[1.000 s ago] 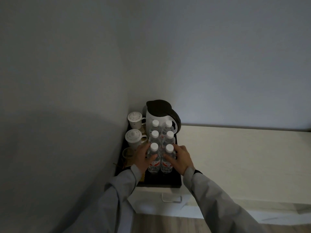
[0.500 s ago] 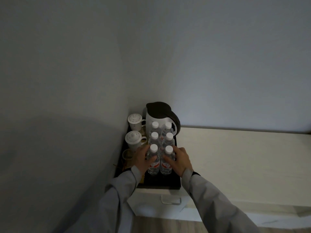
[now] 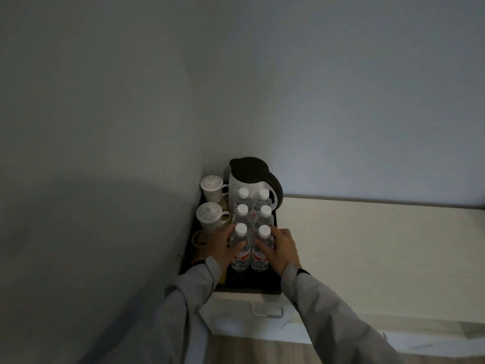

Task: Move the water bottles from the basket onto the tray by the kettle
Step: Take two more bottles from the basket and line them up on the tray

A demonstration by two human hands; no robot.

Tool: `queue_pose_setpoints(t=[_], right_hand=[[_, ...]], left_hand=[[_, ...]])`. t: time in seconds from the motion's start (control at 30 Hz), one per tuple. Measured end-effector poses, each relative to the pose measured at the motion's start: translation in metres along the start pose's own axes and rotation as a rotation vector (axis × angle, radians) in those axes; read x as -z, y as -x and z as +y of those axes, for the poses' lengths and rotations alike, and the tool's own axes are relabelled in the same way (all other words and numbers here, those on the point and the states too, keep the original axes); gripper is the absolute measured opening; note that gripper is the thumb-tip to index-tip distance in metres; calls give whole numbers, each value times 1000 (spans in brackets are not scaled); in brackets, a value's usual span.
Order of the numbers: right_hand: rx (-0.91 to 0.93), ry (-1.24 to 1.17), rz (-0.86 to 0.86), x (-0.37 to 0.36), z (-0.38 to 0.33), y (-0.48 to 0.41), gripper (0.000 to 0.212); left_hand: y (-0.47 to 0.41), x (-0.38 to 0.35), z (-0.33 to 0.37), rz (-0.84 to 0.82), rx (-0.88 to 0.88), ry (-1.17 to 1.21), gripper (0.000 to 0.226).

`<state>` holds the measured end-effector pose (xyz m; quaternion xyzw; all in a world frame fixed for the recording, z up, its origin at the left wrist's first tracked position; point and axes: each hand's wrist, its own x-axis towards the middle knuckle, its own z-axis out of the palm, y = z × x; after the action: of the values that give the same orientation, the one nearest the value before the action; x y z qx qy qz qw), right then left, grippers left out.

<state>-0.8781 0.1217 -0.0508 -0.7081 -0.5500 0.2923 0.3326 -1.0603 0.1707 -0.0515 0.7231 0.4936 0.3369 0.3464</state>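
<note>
Several clear water bottles with white caps stand in two rows on the black tray (image 3: 252, 283), in front of the white kettle (image 3: 249, 179) with its dark lid. My left hand (image 3: 223, 248) wraps the near left bottle (image 3: 240, 254). My right hand (image 3: 280, 250) wraps the near right bottle (image 3: 261, 256). Both near bottles stand upright on the tray. The basket is out of view.
Two white lidded cups (image 3: 210, 218) stand on the tray's left side by the wall corner. A small glass (image 3: 199, 239) sits near my left wrist. The pale counter (image 3: 367, 245) stretches to the right. A drawer handle (image 3: 266, 311) shows below the tray.
Both hands stay on the two near bottles. The view has shifted slightly; the bottles and hands keep their places on the tray.
</note>
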Motion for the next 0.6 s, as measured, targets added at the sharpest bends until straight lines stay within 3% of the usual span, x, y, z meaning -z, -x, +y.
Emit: queue_pose_setpoints(t=[0.6], right_hand=[[12,-9,-6,2,2,2,50]], left_hand=[[2,3,7,-42,31,6,51]])
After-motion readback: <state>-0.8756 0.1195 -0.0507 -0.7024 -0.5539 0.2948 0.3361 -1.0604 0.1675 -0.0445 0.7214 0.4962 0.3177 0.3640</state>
